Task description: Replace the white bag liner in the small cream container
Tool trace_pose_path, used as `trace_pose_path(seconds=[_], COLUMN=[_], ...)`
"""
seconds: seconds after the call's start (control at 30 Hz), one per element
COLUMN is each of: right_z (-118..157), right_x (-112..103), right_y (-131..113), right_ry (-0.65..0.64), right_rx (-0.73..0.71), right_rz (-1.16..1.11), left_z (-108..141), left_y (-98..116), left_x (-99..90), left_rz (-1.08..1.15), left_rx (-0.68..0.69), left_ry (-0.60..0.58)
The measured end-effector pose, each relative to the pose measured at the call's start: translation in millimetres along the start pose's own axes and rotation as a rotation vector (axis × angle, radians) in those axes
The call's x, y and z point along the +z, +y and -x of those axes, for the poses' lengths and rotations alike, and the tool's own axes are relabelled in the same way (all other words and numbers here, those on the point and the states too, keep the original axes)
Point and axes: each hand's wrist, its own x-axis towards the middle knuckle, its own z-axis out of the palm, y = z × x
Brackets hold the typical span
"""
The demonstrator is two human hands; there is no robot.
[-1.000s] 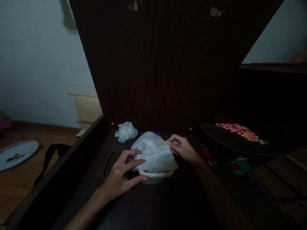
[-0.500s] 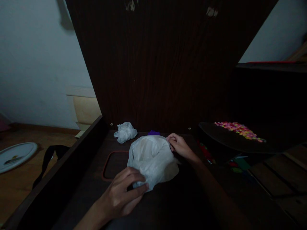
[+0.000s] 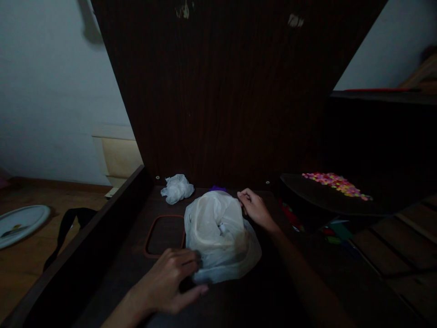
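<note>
A thin whitish plastic bag (image 3: 221, 246) lies loosely over a rounded, rectangular pale container on the dark wooden surface. My left hand (image 3: 170, 280) is at the bag's lower left edge, thumb and fingers spread. At the upper right edge of the bag, my right hand (image 3: 252, 207) has its fingers pinched together on the plastic. Left of the bag lies a reddish-brown rounded frame (image 3: 147, 239). Behind it sits a crumpled white plastic bag (image 3: 177, 188). Something purple (image 3: 217, 188) shows partly behind the covered container.
A dark upright panel (image 3: 218, 100) rises behind. Small pink and yellow pieces (image 3: 336, 183) lie on a dark curved shelf (image 3: 307, 198) at right. A raised board (image 3: 102, 218) edges the left side; a white oval lid-like object (image 3: 23, 223) is on the floor beyond.
The bag has spread lower and to the right, and the container's rounded rim shows more clearly through it. My left hand has opened and moved slightly down from the plastic.
</note>
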Motion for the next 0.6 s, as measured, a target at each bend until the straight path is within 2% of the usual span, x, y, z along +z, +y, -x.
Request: trace_pose_path(seconds=[0.1,0.17,0.23,0.3,0.43,0.6], right_z=[20,34,45,52,59,68], right_x=[-16,-24,-28,-28,-26,-21], right_y=[-12,-20,-25,-27,-22,-7], right_ry=[-0.132,-0.304,-0.477,-0.578,-0.594,-0.562], right_rx=[-0.025,-0.059,-0.082,-0.096,-0.158,-0.229], right_rz=[-0.009,0.002,0.029,0.048,0.071,0.207], left_z=[-7,-14,-21,-26,-26,-21], left_y=[-6,-11,-16,-19,-21,-17], left_x=[-14.3,-21.8,-24.9,-22.8,-13.5,-13.6], left_rz=[0.055,0.126,0.205,0.295,0.454,0.536], left_rx=[-0.102,-0.235,-0.339,-0.393,-0.439,-0.388], left_ry=[0.302,0.408,0.401,0.341,0.267,0.188])
